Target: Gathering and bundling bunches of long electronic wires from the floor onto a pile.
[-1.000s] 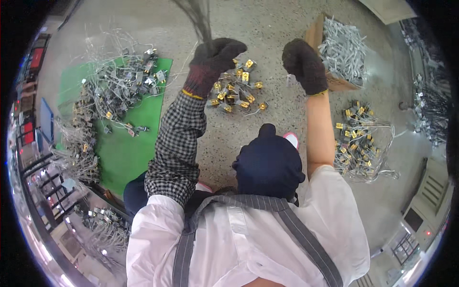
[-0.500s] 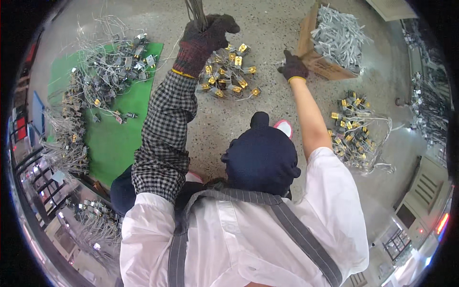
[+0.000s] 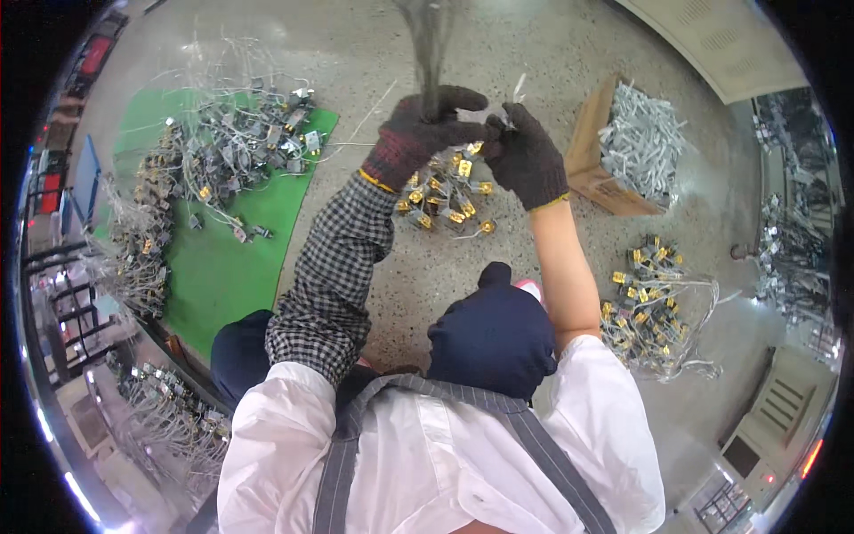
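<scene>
My left hand (image 3: 422,133), in a dark knitted glove, is closed round a bundle of thin grey wires (image 3: 429,53) that stands up blurred above the fist. Beside it my right hand (image 3: 527,158), gloved as well, has its fingertips pinched together close to the left fingers. A thin whitish strip (image 3: 519,86) pokes up from that pinch; its lower end is hidden. Just under both hands lies a pile of wired parts with brass-coloured ends (image 3: 447,198) on the speckled floor.
To the right stands a cardboard box (image 3: 592,116) full of pale grey strips (image 3: 642,147). A second pile of brass-ended parts (image 3: 654,289) lies nearer on the right. On the left, a green mat (image 3: 240,285) bears many grey connectors with wires (image 3: 253,133).
My right hand has moved left from beside the box to meet my left hand, and its fingers have drawn together. The view has shifted, so the piles sit lower.
</scene>
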The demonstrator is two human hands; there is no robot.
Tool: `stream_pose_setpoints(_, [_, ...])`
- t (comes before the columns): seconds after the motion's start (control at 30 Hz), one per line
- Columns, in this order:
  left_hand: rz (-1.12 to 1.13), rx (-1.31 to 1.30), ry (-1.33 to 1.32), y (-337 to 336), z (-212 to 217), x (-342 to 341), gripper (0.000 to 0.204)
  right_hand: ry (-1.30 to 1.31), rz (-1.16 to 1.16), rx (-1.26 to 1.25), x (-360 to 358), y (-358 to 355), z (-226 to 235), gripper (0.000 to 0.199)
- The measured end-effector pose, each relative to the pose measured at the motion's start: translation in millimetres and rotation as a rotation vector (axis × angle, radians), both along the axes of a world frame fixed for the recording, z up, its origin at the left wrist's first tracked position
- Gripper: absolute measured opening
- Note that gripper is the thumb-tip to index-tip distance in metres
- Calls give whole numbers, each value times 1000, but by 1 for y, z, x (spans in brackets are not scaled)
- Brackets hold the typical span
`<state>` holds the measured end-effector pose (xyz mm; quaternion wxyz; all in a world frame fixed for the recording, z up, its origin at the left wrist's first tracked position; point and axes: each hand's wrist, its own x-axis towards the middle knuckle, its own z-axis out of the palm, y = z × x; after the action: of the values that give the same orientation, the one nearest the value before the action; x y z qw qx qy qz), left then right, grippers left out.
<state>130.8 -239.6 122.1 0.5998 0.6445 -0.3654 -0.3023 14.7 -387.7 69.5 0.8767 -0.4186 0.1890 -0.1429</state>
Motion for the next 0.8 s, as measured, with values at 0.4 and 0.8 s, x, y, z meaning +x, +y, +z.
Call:
stream_pose_setpoints(0.4, [142, -64, 132, 1, -11, -5, 24, -252, 120, 247, 17, 41, 34, 35])
stream_pose_setpoints(0.8, [-123, -36, 176, 6, -4, 10, 28, 143, 28, -1572, 18, 12, 4, 24])
